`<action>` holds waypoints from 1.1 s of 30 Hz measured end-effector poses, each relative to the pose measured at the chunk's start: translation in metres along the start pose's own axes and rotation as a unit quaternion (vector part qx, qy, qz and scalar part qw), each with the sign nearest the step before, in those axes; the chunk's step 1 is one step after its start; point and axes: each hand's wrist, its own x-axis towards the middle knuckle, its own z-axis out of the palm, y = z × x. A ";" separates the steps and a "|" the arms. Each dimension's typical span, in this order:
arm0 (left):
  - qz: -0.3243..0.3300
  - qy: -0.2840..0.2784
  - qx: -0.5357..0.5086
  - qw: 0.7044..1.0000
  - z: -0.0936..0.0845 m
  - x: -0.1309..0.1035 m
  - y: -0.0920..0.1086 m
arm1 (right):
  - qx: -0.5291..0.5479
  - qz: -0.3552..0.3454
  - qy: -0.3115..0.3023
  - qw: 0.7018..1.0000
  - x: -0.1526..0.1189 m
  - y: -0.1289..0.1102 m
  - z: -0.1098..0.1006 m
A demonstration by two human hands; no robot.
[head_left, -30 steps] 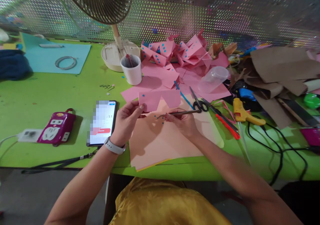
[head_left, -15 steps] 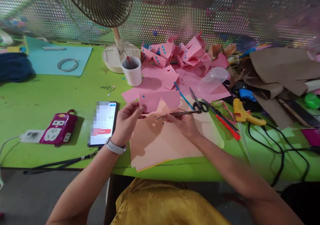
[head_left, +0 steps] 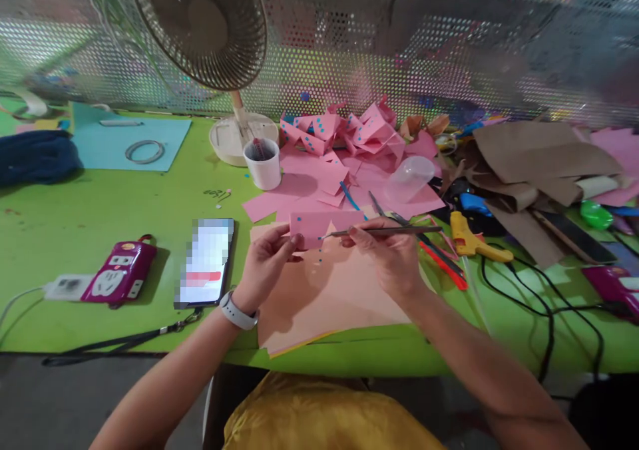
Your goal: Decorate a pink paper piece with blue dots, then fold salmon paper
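Observation:
My left hand (head_left: 269, 257) pinches the left end of a cut piece of pink paper (head_left: 308, 227) with a notch in its lower edge. One blue dot (head_left: 299, 219) sits near its upper left. In my right hand (head_left: 397, 257) are thin metal tweezers (head_left: 412, 230), held like a pen and pointing left. Their tip meets the pink paper's lower part, where another small blue dot (head_left: 320, 239) shows; whether the tip still grips it is too small to tell. Below lies a stack of peach paper (head_left: 329, 297) with a few loose blue bits on it.
A phone (head_left: 207, 263) and a purple power socket (head_left: 120, 271) lie on the left. Behind are a white cup (head_left: 263, 167), a fan (head_left: 200, 27) and a pile of dotted pink pieces (head_left: 372, 130). A yellow glue gun (head_left: 474, 240) with cables and a red-handled cutter (head_left: 444, 267) lie right.
The tweezers' tip has moved from the loose blue bits over the peach paper up to the pink piece, where a second blue dot now shows. The camera view has tilted up slightly.

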 end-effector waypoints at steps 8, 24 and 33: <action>0.001 -0.016 0.011 1.000 -0.001 -0.002 -0.003 | 0.009 -0.011 0.012 1.000 0.012 0.014 0.010; 0.007 -0.049 0.034 0.998 0.003 -0.005 -0.002 | 0.000 -0.010 -0.011 1.000 0.009 0.014 0.010; 0.015 -0.052 0.039 0.998 0.002 -0.005 -0.003 | -0.008 -0.020 -0.008 1.000 0.009 0.017 0.008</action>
